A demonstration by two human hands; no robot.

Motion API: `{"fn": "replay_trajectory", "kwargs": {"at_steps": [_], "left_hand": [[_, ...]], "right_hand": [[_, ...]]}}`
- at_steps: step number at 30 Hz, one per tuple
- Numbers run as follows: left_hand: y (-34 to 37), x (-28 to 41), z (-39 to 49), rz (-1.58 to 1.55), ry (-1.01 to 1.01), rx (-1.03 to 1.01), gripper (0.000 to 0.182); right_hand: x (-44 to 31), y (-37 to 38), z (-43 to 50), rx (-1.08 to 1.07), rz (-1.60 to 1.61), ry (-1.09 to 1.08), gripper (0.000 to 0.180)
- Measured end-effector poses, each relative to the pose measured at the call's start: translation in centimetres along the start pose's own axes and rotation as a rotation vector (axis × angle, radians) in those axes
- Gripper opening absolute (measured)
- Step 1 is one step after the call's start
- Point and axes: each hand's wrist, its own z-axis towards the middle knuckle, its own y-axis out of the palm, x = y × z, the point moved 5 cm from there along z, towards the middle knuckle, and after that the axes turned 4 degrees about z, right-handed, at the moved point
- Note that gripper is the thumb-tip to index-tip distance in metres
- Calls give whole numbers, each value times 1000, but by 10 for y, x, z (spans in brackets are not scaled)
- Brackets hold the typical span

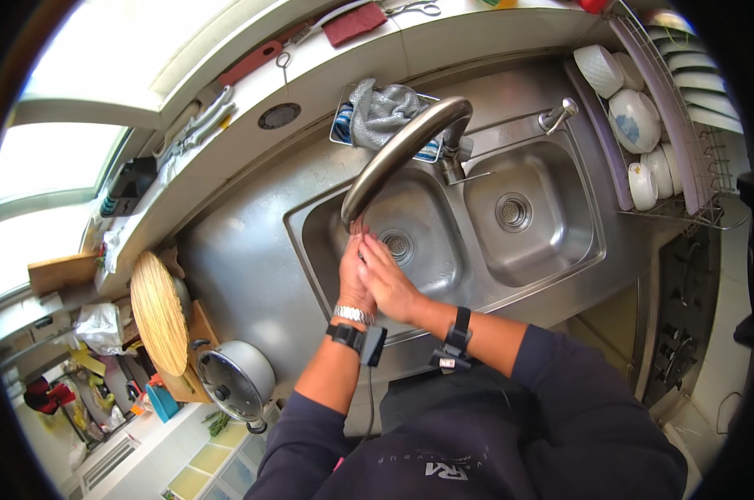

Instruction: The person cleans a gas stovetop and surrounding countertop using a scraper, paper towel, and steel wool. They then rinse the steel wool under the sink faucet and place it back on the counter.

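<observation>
Pressed together, my left hand [354,275] and my right hand [389,284] are under the spout of the curved metal faucet [408,140], over the left basin of the steel double sink [424,212]. The palms face each other, and the fingertips partly disappear behind the spout's end. Between the hands no object can be made out; a small dark spot shows near the fingers, too small to name. A drain strainer [396,246] lies beyond them in the basin. Each forearm wears a black strap with a small device, and a metal bracelet circles my left wrist.
Behind the faucet, a wire basket holds a grey cloth [386,112]. A soap dispenser pump [558,117] stands behind the right basin. Bowls [634,120] and plates fill the rack at right. At left are a lidded pot [236,379] and a round woven straw lid [159,312].
</observation>
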Motion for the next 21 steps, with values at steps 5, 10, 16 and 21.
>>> {"fn": "replay_trajectory", "kwargs": {"at_steps": [5,10,16,21], "left_hand": [[18,6,2,19,-80,-242,67],[27,13,2,-214,-32,-512,53],[-8,1,7,-42,-11,-80,54],[-3,-9,6,-215,-184,-236,55]], "right_hand": [[-4,-12,9,35,324,235,63],[0,2,1,-123,142,163,66],[-24,3,-20,140,213,-66,49],[19,17,5,-127,117,179,61]]}}
